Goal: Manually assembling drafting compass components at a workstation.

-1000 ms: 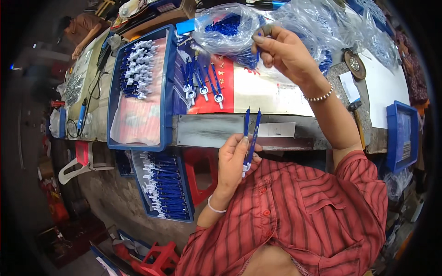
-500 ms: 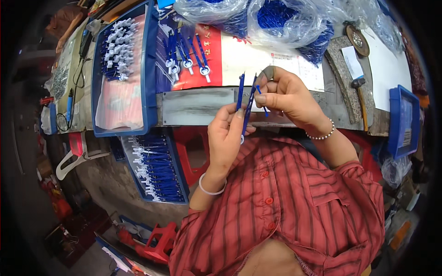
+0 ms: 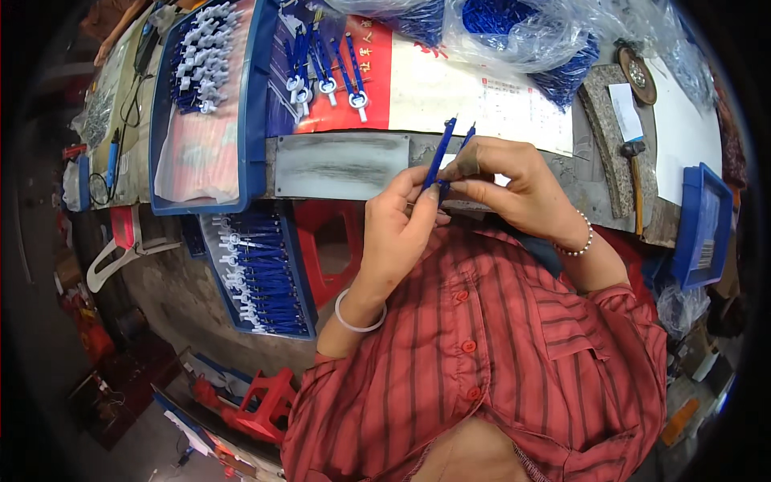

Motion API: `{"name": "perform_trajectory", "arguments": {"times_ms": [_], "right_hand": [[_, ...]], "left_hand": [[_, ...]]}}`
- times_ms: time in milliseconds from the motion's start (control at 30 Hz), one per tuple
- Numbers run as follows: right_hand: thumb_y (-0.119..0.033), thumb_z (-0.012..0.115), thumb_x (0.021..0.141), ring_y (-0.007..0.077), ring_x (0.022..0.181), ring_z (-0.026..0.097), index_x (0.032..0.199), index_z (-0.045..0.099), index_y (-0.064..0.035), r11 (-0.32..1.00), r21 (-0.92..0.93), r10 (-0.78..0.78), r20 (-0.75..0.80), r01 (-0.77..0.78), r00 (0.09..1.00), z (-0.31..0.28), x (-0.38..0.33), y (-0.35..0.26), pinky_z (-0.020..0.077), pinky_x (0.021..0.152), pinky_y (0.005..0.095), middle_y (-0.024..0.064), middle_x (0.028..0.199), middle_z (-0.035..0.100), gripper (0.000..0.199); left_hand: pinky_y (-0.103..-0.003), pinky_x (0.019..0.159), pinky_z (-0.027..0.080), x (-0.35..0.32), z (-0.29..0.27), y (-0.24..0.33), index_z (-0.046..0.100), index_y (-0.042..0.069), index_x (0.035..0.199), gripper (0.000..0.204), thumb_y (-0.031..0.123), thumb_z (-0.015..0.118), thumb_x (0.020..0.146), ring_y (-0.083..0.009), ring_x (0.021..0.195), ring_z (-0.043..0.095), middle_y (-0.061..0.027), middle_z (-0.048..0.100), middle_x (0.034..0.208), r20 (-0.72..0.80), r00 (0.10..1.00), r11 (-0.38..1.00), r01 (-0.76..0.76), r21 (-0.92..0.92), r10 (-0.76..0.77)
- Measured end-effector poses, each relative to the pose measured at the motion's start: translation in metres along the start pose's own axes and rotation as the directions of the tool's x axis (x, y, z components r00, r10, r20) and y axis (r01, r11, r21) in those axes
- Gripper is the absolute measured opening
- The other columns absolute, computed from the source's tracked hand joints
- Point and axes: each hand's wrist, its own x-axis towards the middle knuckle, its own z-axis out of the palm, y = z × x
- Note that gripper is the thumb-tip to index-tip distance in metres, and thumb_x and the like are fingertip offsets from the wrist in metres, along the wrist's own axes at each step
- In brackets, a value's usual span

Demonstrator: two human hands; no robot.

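Observation:
Closed around a blue drawing compass (image 3: pixel 440 151), my left hand (image 3: pixel 393 233) holds it in front of my chest, its two legs pointing up and slightly apart. The compass head is hidden by my fingers. My right hand (image 3: pixel 518 189) is pinched against the compass's right leg, close to my left thumb. Whatever small piece sits between those right fingertips is covered now. On the bench beyond lie several similar blue compasses (image 3: pixel 351 76) with white round heads, resting on a red and white printed sheet (image 3: pixel 450 96).
A blue tray (image 3: pixel 255 120) of white-headed compasses stands at the left. Below it is another compass tray (image 3: pixel 269 273). Plastic bags of blue parts (image 3: pixel 502 20) sit at the back. A hammer (image 3: pixel 636 181) and stone slab (image 3: pixel 602 149) lie right, near a blue bin (image 3: pixel 701 229).
My right hand has brought the small blue piece, earlier seen apart, against the compass. The compass tilts further right and its legs are lower behind my fingers. The view has shifted slightly.

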Motion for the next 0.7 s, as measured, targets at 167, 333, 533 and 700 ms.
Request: {"name": "perform_trajectory", "arguments": {"times_ms": [167, 333, 533, 700], "right_hand": [[-0.002, 0.063, 0.078, 0.0261, 0.073, 0.062, 0.1, 0.058, 0.0002, 0.997, -0.074, 0.022, 0.068, -0.017, 0.997, 0.001, -0.002, -0.007, 0.048, 0.065, 0.0321, 0.0124, 0.082, 0.063, 0.022], [-0.002, 0.064, 0.076, 0.0334, 0.077, 0.062, 0.095, 0.052, 0.0002, 0.951, -0.295, 0.14, 0.153, -0.09, 0.978, -0.002, 0.001, -0.009, 0.0482, 0.065, 0.0362, 0.0153, 0.082, 0.062, 0.023], [-0.011, 0.072, 0.073, 0.0322, 0.072, 0.061, 0.1, 0.051, -0.0007, 0.872, -0.474, 0.145, 0.01, -0.123, 0.989, 0.0, 0.006, -0.006, 0.0467, 0.061, 0.0359, 0.0156, 0.075, 0.058, 0.035], [-0.017, 0.077, 0.07, 0.0228, 0.067, 0.056, 0.118, 0.046, -0.0025, 0.887, -0.433, 0.082, -0.187, -0.157, 0.979, 0.004, 0.007, -0.005, 0.0453, 0.06, 0.0307, 0.0105, 0.08, 0.055, 0.058]], "left_hand": [[-0.028, 0.06, 0.05, 0.0, 0.0, -0.003, 0.057, -0.005, 0.106, 0.025, 0.005, 0.054, 0.083, -0.0168, 0.065, 0.066, -0.0143, 0.067, 0.076, 0.049, 0.999, 0.977, -0.012, 0.214, 0.002], [-0.036, 0.059, 0.049, 0.001, 0.002, -0.008, 0.058, -0.003, 0.104, 0.027, 0.006, 0.057, 0.079, -0.0328, 0.068, 0.065, -0.0219, 0.063, 0.077, 0.093, 0.991, 0.927, -0.119, 0.356, 0.092], [-0.041, 0.057, 0.047, 0.002, 0.005, -0.002, 0.058, -0.002, 0.103, 0.025, 0.007, 0.057, 0.079, -0.0389, 0.067, 0.061, -0.023, 0.061, 0.076, 0.111, 0.971, 0.828, -0.237, 0.508, 0.21], [-0.037, 0.054, 0.048, 0.003, 0.005, -0.014, 0.058, -0.002, 0.104, 0.021, 0.008, 0.057, 0.085, -0.033, 0.062, 0.063, -0.0199, 0.062, 0.075, 0.08, 0.974, 0.873, -0.224, 0.434, 0.21]]}}
